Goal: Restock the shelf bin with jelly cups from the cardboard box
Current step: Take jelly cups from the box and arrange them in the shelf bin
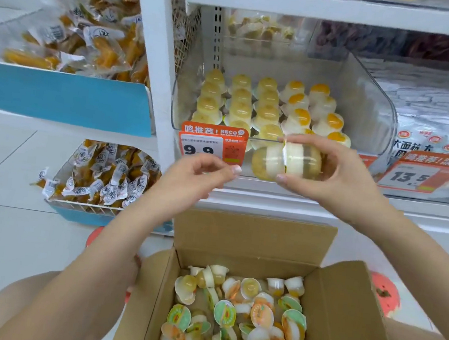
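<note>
Nearest, the open cardboard box (252, 259) sits between the person's knees, heaped with loose jelly cups (239, 319). Above it the right hand (337, 177) grips two cups (288, 161) at the bin's front lip; the left hand (197, 173) hangs loosely curled, holding nothing. Beyond, the clear shelf bin (370, 108) holds neat rows of cups.

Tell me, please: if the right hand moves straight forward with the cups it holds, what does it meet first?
Probably the clear front wall of the shelf bin: the right hand holds two jelly cups right before it, though depth is unclear.
</note>
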`<state>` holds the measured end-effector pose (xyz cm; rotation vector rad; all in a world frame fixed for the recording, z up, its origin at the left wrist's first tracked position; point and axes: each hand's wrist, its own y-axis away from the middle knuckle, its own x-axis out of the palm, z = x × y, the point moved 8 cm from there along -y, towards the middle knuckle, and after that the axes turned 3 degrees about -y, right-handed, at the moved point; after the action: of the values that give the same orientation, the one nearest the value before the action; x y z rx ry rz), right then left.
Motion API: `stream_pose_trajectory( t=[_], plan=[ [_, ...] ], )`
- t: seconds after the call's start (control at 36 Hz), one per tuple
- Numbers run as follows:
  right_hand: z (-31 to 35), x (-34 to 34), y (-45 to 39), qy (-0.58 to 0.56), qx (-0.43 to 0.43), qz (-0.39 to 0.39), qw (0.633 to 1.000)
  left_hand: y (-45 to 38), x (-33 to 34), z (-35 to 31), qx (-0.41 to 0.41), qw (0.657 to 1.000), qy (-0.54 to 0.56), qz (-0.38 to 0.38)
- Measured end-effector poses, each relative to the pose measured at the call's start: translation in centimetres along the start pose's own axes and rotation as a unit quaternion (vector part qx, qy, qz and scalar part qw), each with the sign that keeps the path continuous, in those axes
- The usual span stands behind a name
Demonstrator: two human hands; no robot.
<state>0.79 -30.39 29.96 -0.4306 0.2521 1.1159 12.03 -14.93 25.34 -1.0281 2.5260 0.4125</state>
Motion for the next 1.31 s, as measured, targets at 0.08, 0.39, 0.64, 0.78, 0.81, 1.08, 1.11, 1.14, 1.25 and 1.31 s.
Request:
stream_pose_trajectory(
  t=[0.08, 0.39, 0.64, 0.78, 0.81, 1.08, 1.11, 1.14, 1.25, 1.31],
  plan=[
    [2.3, -0.7, -4.5, 0.054, -0.021, -0.034, 0.998, -0.7, -3.3, 0.2, 0.034, 0.983, -0.158, -0.082],
    [2.1, 2.7, -22.0, 0.315, -0.004, 0.015, 0.949, -2.5, -5.6, 0.7, 0.037, 0.928, -0.350, -0.120],
    [-0.1, 5.3, -27.4, 0.404, -0.007, 0.116, 0.907, -2.8, -5.8, 1.1, 0.056, 0.930, -0.359, -0.048],
    [-1.4, 6.7, -28.7, 0.422, 0.003, 0.148, 0.895, -2.9, -5.6, 0.9, 0.061, 0.931, -0.357, -0.052],
    [-1.6, 7.0, -28.8, 0.427, 0.006, 0.154, 0.891, -2.9, -5.6, 0.9, 0.062, 0.931, -0.357, -0.054],
    [-2.8, 7.2, -28.7, 0.463, 0.039, 0.171, 0.869, -2.9, -5.5, 1.0, 0.072, 0.932, -0.352, -0.052],
    [-2.6, 7.0, -28.4, 0.459, 0.040, 0.169, 0.871, -2.9, -5.5, 1.1, 0.074, 0.932, -0.352, -0.050],
    [-2.2, 6.7, -27.9, 0.450, 0.036, 0.164, 0.877, -2.9, -5.4, 1.1, 0.077, 0.931, -0.352, -0.048],
    [1.1, 4.3, -23.1, 0.351, -0.009, 0.058, 0.935, -2.4, -5.4, 1.2, 0.078, 0.925, -0.368, -0.046],
    [3.3, 2.8, -18.6, 0.294, -0.081, -0.022, 0.952, -2.1, -5.0, 1.6, 0.074, 0.924, -0.372, -0.042]
  ],
)
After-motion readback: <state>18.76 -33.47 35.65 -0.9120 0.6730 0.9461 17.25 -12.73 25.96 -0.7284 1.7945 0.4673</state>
